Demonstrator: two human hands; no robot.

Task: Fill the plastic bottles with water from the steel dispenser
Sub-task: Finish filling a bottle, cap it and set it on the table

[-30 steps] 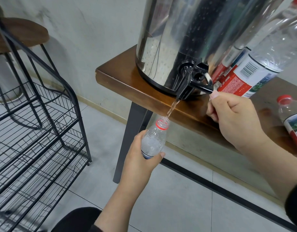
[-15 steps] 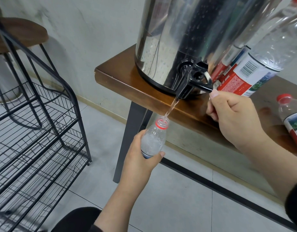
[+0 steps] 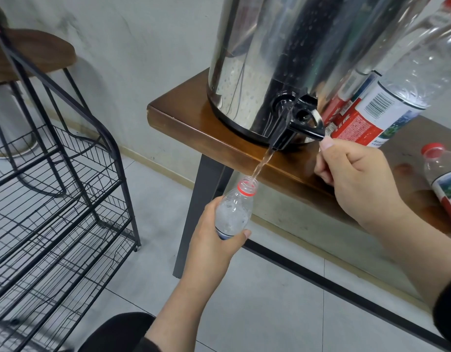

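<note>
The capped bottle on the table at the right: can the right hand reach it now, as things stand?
Probably yes, but not while filling. The capped bottle stands just right of the right hand, with bare table between. But that hand holds the tap lever open; letting go would likely stop the water.

I can't read any words; the big bottle (image 3: pixel 387 107) at far right by my dispenser carries a barcode and blurred white print on red.
</note>
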